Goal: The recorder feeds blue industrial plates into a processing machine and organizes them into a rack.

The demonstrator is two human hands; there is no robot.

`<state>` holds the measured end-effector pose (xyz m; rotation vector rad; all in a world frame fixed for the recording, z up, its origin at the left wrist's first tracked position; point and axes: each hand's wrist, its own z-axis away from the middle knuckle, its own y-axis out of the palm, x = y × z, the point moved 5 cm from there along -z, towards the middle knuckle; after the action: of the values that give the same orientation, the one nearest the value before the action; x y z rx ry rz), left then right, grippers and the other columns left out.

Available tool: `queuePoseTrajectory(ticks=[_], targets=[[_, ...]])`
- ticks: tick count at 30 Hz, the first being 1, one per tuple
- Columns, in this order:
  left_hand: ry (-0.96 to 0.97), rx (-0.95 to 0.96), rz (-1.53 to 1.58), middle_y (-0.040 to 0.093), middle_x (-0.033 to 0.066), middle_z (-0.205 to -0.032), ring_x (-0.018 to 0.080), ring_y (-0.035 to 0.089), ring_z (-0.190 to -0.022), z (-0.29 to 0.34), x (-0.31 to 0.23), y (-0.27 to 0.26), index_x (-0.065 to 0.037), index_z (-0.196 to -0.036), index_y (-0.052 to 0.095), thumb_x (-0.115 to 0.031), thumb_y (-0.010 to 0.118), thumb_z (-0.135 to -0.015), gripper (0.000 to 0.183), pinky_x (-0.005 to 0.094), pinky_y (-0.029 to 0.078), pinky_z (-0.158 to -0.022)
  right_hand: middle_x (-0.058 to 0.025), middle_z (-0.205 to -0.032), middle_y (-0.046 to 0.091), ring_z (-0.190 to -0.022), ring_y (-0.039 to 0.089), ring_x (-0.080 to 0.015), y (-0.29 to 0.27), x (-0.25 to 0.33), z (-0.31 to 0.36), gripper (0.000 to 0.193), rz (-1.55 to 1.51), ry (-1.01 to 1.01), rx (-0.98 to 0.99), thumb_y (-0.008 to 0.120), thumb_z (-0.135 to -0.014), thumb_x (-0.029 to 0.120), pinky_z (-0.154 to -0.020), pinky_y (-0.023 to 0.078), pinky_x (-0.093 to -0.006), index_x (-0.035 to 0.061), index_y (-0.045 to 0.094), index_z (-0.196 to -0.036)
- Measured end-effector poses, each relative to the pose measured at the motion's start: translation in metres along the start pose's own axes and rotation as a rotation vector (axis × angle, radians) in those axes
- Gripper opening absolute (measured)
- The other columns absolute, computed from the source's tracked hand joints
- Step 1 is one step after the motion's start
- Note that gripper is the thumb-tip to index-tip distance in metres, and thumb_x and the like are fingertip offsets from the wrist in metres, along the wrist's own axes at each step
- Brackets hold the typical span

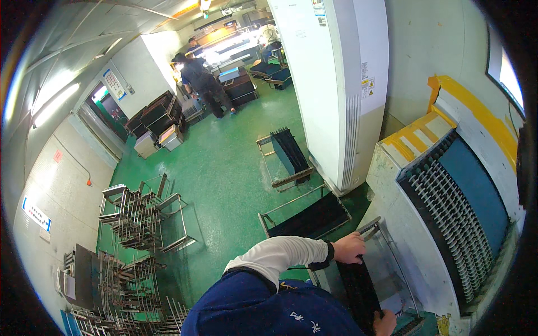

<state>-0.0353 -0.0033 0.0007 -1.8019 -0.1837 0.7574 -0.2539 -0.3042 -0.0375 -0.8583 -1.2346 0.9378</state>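
My left hand (348, 248), at the end of a white sleeve with a dark wristband, is closed on the far end of a dark stack of thin panels (358, 285). Lower down, the fingers of my right hand (384, 323) curl around the near end of the same stack. The panels stand on edge, close together, in a metal frame rack (392, 252) beside a roller conveyor. My body hides part of the rack's near side.
The roller conveyor (448, 218), carrying a blue-green panel (469, 187), rises at right. Two racks of dark panels (308, 215) (288, 151) stand on the green floor near a tall white cabinet (361, 84). Metal racks (134, 215) pile at left. People (203, 81) work far back.
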Motion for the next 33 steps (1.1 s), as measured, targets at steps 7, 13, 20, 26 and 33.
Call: queuePoseTrajectory(ticks=[7,13,20,26,33], targets=[[-0.007,-0.01,-0.004,0.063,0.0041,-0.09,0.0275,0.059,-0.1,0.0025,-0.0001,-0.0009,-0.014,-0.085,0.065,-0.037,0.079,-0.076,0.028,0.0443,0.043,-0.091,-0.0256,-0.084,0.07,-0.076,0.068,-0.0472,-0.0034,0.0038,-0.0007,0.057,-0.013,-0.022,0.0,0.056,-0.094,0.06,-0.064,0.053,-0.054,0.0057,0.073,-0.096],[0.005,-0.011,0.0,0.063,0.0041,-0.09,0.0277,0.059,-0.1,0.0002,-0.0006,-0.0002,-0.014,-0.084,0.066,-0.037,0.079,-0.075,0.028,0.0442,0.042,-0.092,-0.0258,-0.082,0.07,-0.074,0.068,-0.0467,-0.0034,0.0027,0.0006,0.06,0.055,0.006,0.019,0.056,-0.093,0.062,-0.061,0.053,-0.0531,0.0049,0.074,-0.093],[0.003,-0.017,0.007,0.063,0.0046,-0.089,0.0281,0.059,-0.099,0.001,-0.002,-0.003,-0.014,-0.084,0.065,-0.036,0.079,-0.076,0.027,0.0445,0.042,-0.092,-0.0248,-0.079,0.07,-0.071,0.068,-0.0459,-0.0065,0.0053,0.0,0.059,0.007,0.005,-0.007,0.058,-0.092,0.061,-0.06,0.052,-0.0527,0.0046,0.074,-0.093],[0.009,-0.022,0.022,0.063,0.0049,-0.089,0.0288,0.059,-0.098,0.0008,-0.0029,-0.0047,-0.014,-0.083,0.065,-0.035,0.079,-0.075,0.027,0.0447,0.042,-0.091,-0.0246,-0.08,0.07,-0.072,0.068,-0.0461,-0.0043,0.0028,-0.0002,0.056,0.015,-0.002,-0.005,0.06,-0.092,0.059,-0.06,0.051,-0.0527,0.0046,0.074,-0.093],[0.015,-0.059,0.043,0.063,0.0051,-0.088,0.029,0.059,-0.097,0.0017,-0.0019,-0.0046,-0.014,-0.082,0.065,-0.034,0.08,-0.075,0.027,0.0441,0.043,-0.09,-0.0245,-0.082,0.07,-0.075,0.068,-0.0469,-0.0064,0.0046,-0.0012,0.053,-0.009,0.018,0.025,0.061,-0.092,0.056,-0.063,0.052,-0.0537,0.0049,0.074,-0.095]])
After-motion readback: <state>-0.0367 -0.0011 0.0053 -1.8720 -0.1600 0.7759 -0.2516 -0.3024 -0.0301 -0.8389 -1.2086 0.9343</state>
